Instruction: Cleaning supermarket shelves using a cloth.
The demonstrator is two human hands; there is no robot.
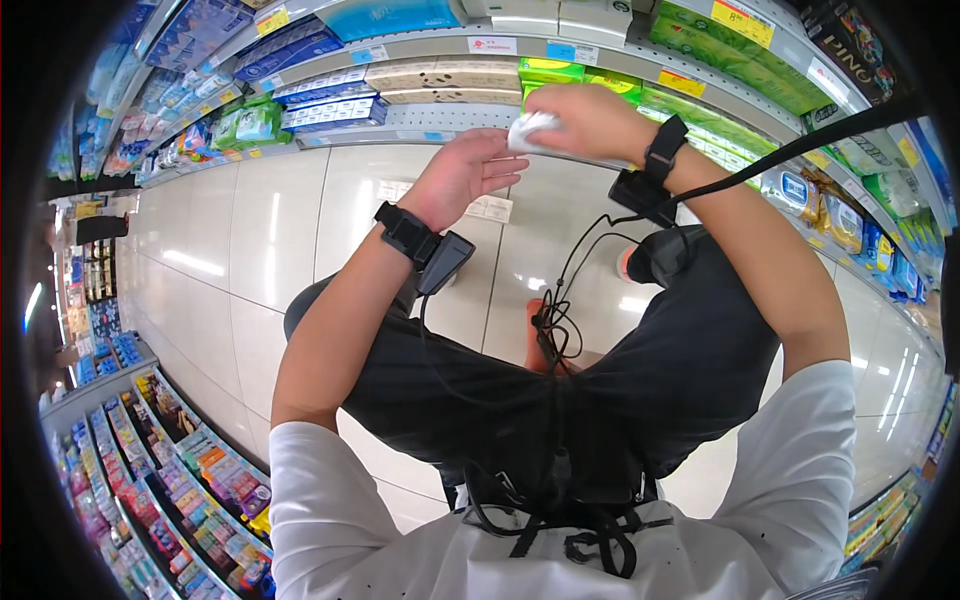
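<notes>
In front of the lower shelf, my right hand (589, 124) is closed on a crumpled white tissue or cloth (534, 131). My left hand (469, 176) is just left of it, palm turned up and fingers extended, its fingertips close to the white item; whether they touch it is unclear. Below my left hand, pale packs (489, 208) lie on the tiled floor, partly hidden by that hand. Behind my hands, green tissue packs (551, 70) and panda-print packs (442, 75) stand on the shelf.
Perforated metal shelving (450, 116) with packaged goods curves across the front and right. Black cables (555, 315) hang between my knees beside an orange-red object (534, 330). A display rack (150, 480) of small packages stands at lower left.
</notes>
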